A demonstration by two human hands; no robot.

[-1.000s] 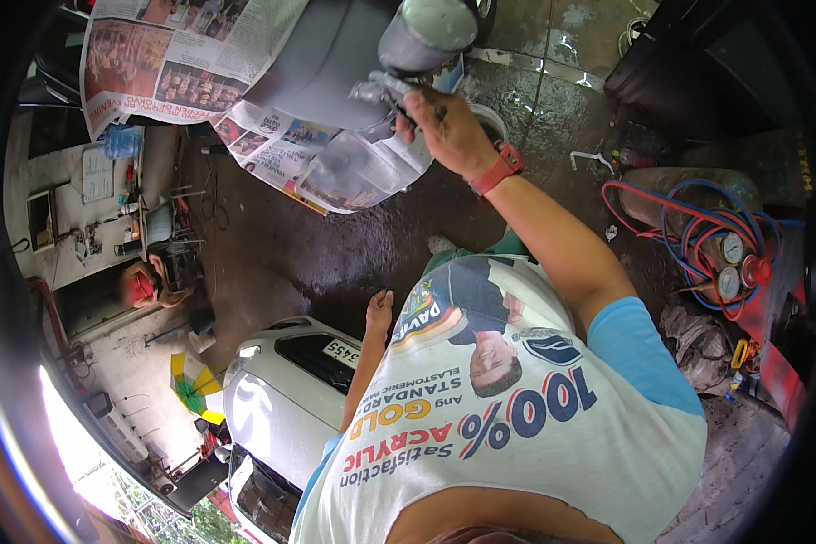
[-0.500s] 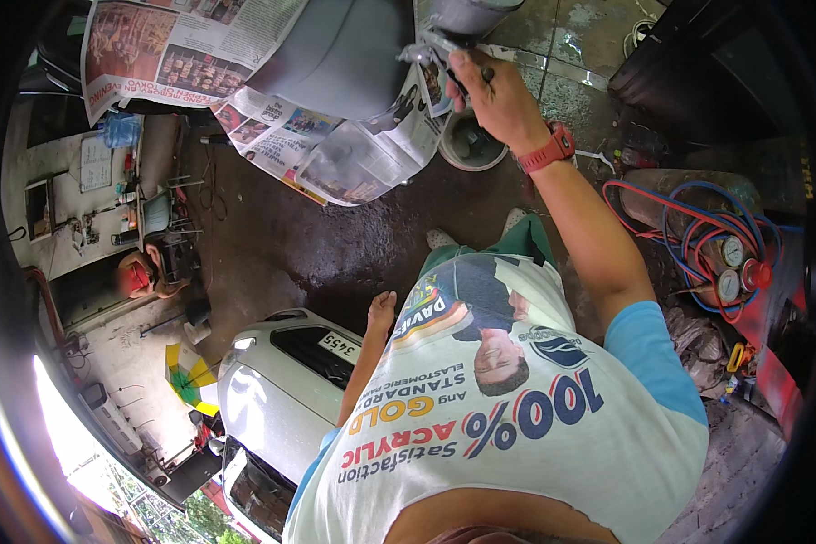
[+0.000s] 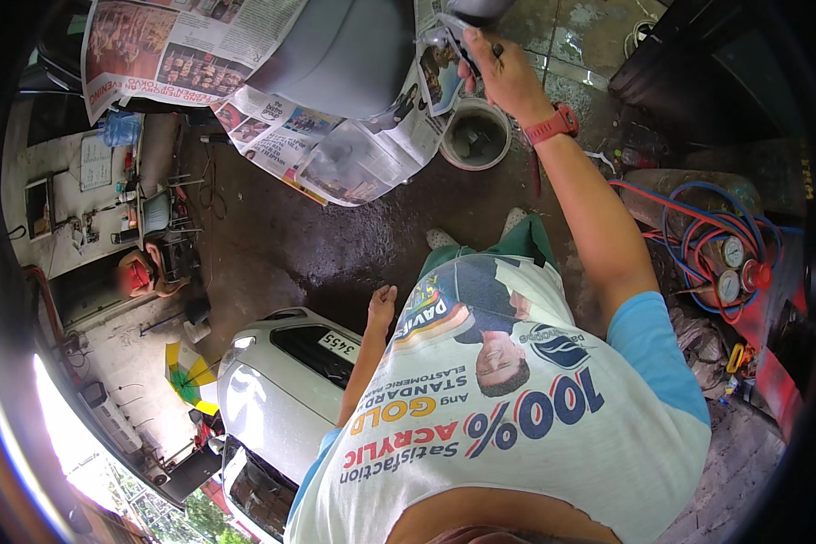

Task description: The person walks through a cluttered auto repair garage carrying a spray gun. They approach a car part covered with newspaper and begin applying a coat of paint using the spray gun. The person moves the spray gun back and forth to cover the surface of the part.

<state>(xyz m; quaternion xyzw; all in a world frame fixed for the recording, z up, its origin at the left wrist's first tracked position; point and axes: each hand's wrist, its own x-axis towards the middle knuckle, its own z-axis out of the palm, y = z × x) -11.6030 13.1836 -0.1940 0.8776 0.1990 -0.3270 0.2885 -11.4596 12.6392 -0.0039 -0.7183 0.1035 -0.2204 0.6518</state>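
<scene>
My right hand (image 3: 506,80), with a red watch on its wrist, is closed around the handle of a paint spray gun (image 3: 448,36). A dark grey cup (image 3: 482,7) sits at the gun's far end, cut by the top edge. Just left of the gun is a smooth grey vehicle panel (image 3: 335,63), bordered by taped-on newspaper (image 3: 344,168). Beneath my right hand a red hose (image 3: 537,177) hangs down. Low at my left side, my left hand (image 3: 382,308) hangs with loosely curled fingers and nothing visible in it.
A bucket (image 3: 451,152) stands on the floor below the panel. Pressure gauges (image 3: 727,288) and coiled red and blue hoses (image 3: 689,213) lie at the right. Behind me on the left are a white car (image 3: 272,390) and an umbrella (image 3: 190,376). Another person (image 3: 140,276) sits by the left wall.
My right hand has moved slightly right with the spray gun, away from the panel's edge. The bucket and the hanging hose show more fully. My left hand has risen slightly.
</scene>
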